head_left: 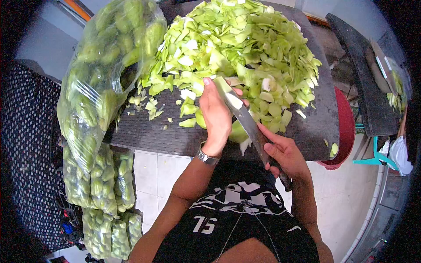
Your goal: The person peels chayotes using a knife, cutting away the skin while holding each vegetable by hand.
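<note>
My right hand (287, 154) is gripping the dark handle of a long knife (251, 127), fingers wrapping round it and thumb lying along its side. The blade is slanting up and away from me toward my left hand (215, 109), which is closing its thumb and fingers on a green vegetable piece (222, 84). That piece is sitting at the blade's far end, over the near side of the heap, and a pale patch is showing against the steel just below it; I am not managing to tell whether the edge is biting in or only resting there. A metal-banded watch (208, 158) is circling my left wrist.

Beyond my hands, a large heap of cut green pieces (258, 48) is spreading over the dark table (153, 138), with small scraps straying toward its left part. A rounder green piece (238, 132) is lying near the table's close edge, partly hiding behind the knife. To my left, a big clear bag (83, 103) is bulging with whole green vegetables and hanging past the table's edge, while smaller filled bags (102, 186) are standing below it near the tiled floor (148, 175). To my right, a red tub (344, 131) is peeking out from beneath the tabletop, and a teal stool (374, 155) is standing farther off
</note>
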{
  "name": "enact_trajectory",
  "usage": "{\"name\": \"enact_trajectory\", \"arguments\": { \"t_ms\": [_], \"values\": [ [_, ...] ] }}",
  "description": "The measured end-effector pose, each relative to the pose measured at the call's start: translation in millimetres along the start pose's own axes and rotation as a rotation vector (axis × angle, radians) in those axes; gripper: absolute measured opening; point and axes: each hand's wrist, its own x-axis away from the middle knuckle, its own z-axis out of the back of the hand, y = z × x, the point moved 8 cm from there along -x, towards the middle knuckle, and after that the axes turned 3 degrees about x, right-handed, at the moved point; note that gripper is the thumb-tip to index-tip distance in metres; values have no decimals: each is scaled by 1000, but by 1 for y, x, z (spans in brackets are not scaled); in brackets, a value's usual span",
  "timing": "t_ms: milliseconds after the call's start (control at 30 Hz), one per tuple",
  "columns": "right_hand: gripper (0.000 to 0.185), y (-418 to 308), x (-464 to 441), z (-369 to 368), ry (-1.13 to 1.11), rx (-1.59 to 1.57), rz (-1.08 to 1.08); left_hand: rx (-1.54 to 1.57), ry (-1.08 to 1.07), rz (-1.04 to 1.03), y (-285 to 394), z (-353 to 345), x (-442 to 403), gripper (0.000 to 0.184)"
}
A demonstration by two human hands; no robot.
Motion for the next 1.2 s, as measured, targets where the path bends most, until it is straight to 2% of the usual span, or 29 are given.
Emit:
{"name": "enact_trajectory", "arguments": {
  "t_ms": [100,200,267,367,467,567,600,700,800,900,1000,1100,1200],
  "values": [
    [56,1,-3,2,-17,-172,47,-122,-61,-51,1,0,-4,61],
    [59,4,-7,18,37,-443,86,4,-174,271,-14,-5,7,57],
    [57,1,-9,28,125,-522,139,78,-215,340,-25,3,5,55],
    [59,-8,-9,39,318,-129,134,163,-227,438,-34,8,4,52],
    [77,-13,-9,43,430,257,120,235,-209,486,-31,-1,11,51],
    [89,-42,-10,29,642,680,546,313,-246,491,-39,-8,20,50],
    [96,-55,-8,21,623,564,391,340,-270,487,-42,-10,21,49],
    [98,-68,-18,8,587,541,329,297,-201,471,-48,-8,30,48],
    [87,-73,-25,9,759,693,551,268,-204,431,-41,-10,39,47],
    [86,-78,-22,16,738,669,493,275,-178,413,-40,-7,40,43],
    [80,-80,-23,36,858,673,388,259,-153,450,-29,-13,44,38],
    [73,-93,-16,30,736,611,396,289,-210,469,-32,-11,40,38],
    [69,-81,-22,19,760,678,434,250,-235,442,-38,-13,38,39]
  ]
}}
